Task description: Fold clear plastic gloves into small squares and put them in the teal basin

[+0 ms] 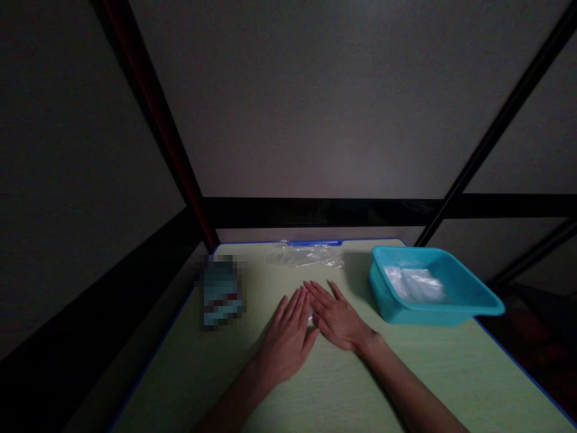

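Pressing: both my hands lie flat on the table, fingers stretched out and together, holding nothing closed.
Table (406, 385): pale green top with a blue edge, it carries everything; dark walls around it.
Basin (469, 300): turquoise plastic, at the right, well apart from my hands, with clear plastic pieces (415, 282) inside.
Blurred packet (220, 291): at the left, near the edge; I cannot tell what it is.
Loose plastic (306, 255): crumpled clear sheet at the far edge, beyond my fingertips, not touched.
Left hand (288, 337): palm down, its thumb side touching the right hand.
Right hand (338, 316): palm down, angled toward the left one.
Small clear piece (311, 314): only a pale corner shows between the two hands, just under them.
Advice: I judge that flattening goes best with even pressure and slow sliding outward, so the thin film does not wrinkle.
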`<action>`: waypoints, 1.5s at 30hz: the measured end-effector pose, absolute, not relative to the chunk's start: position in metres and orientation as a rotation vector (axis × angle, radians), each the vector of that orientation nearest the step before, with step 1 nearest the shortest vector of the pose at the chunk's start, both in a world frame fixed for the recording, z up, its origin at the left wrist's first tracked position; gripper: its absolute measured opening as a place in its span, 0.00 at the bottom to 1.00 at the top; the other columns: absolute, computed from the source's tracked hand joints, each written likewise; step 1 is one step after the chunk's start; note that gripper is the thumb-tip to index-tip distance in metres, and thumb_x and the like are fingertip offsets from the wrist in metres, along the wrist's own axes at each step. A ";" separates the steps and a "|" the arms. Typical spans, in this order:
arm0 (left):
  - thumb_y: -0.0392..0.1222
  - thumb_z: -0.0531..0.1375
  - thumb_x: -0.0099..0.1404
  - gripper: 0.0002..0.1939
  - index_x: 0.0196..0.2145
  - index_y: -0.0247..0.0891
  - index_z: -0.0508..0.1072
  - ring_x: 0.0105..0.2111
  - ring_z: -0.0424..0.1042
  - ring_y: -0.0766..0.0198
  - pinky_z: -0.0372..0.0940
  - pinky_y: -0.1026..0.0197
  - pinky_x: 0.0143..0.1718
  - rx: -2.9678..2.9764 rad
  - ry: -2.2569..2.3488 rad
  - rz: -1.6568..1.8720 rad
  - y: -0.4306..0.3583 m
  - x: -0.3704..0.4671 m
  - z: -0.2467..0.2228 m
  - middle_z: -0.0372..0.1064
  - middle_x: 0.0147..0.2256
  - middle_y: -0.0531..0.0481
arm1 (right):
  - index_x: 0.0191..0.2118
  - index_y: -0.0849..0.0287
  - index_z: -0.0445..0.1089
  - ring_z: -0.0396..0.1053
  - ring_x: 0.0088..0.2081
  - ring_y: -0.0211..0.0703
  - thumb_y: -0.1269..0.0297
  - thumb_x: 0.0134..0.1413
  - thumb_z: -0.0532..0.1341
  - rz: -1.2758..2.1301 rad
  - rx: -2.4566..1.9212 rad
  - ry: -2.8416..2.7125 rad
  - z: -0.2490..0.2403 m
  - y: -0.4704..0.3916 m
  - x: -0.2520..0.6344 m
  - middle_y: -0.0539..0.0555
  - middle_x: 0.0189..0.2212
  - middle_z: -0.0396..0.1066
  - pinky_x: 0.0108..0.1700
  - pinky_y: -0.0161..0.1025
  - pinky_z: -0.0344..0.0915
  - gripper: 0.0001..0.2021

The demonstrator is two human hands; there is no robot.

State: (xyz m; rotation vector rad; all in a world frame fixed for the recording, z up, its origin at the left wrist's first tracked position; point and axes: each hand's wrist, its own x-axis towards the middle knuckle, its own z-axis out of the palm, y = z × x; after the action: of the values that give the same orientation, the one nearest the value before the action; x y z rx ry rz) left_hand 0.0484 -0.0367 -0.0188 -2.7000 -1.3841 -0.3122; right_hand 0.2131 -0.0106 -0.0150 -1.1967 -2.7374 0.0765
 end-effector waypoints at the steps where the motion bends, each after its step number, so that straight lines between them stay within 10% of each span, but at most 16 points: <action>1: 0.49 0.42 0.64 0.28 0.57 0.28 0.50 0.59 0.42 0.55 0.45 0.49 0.57 -2.695 -1.385 -0.293 -0.037 0.048 -0.019 0.45 0.59 0.39 | 0.60 0.63 0.42 0.36 0.60 0.44 0.63 0.59 0.42 0.073 -1.201 -2.733 -0.016 -0.011 0.214 0.58 0.60 0.38 0.59 0.53 0.31 0.25; 45: 0.55 0.46 0.61 0.34 0.58 0.31 0.47 0.59 0.39 0.53 0.41 0.46 0.56 -2.772 -1.401 -0.176 -0.037 0.046 -0.012 0.40 0.60 0.40 | 0.60 0.68 0.40 0.35 0.60 0.46 0.57 0.60 0.39 0.110 -1.284 -2.690 -0.022 -0.019 0.213 0.61 0.60 0.37 0.59 0.53 0.32 0.27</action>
State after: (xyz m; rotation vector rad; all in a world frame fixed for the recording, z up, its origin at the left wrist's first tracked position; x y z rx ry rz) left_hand 0.0458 -0.0371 -0.0123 -2.7722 -1.4012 -0.1763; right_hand 0.2126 -0.0194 -0.0225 -1.2842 -2.6905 0.1102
